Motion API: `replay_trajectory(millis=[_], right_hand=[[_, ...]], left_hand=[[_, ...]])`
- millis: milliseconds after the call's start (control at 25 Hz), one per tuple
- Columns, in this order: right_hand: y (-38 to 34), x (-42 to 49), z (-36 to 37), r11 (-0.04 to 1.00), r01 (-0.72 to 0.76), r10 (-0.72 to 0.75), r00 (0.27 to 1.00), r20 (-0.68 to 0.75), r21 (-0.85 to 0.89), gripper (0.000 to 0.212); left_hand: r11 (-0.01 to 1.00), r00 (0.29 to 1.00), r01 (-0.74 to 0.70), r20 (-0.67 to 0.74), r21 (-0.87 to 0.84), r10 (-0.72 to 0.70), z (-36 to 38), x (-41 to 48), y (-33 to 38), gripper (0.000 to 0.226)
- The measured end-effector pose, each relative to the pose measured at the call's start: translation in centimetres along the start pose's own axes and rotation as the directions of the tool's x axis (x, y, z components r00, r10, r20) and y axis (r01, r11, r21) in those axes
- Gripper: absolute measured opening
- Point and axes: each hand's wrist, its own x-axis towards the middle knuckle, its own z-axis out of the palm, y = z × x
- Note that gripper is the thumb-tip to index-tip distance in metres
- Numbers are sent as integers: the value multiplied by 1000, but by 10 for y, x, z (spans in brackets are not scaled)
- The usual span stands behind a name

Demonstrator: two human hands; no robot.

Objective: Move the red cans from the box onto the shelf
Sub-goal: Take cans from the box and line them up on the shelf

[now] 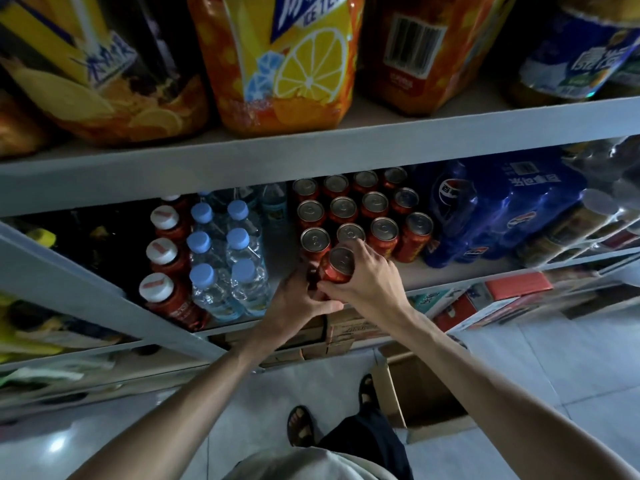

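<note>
Your right hand (pixel 363 278) grips a nearly upright red can (pixel 338 268), just near of the front row (pixel 383 233) on the shelf (pixel 433 273); left hand (pixel 298 303) grip unclear

Blue-capped water bottles (pixel 239 239) left, white-capped red bottles (pixel 162 251) further left. Blue cola pack (pixel 502 209) right. Ice tea bottle (pixel 287 64) far, top. Tiled floor (pixel 571 358) near.

Single head view, looking forward and down, close to shelf (pixel 311 147)
</note>
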Motion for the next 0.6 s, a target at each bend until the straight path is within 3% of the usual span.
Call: replay_trajectory(millis=[200, 400, 600], right_hand=[[-6, 9, 22, 978, 162, -173, 982, -72, -135, 66], [5, 8, 39, 965, 207, -213, 977, -22, -159, 63], [7, 6, 45, 977, 177, -173, 984, 44, -116, 71]], left_hand=[[972, 985, -29, -159, 232, 67, 9, -5, -12, 73], [956, 992, -1, -118, 292, 37, 18, 0, -5, 71], [981, 986, 165, 5, 104, -166, 19, 2, -17, 66]])
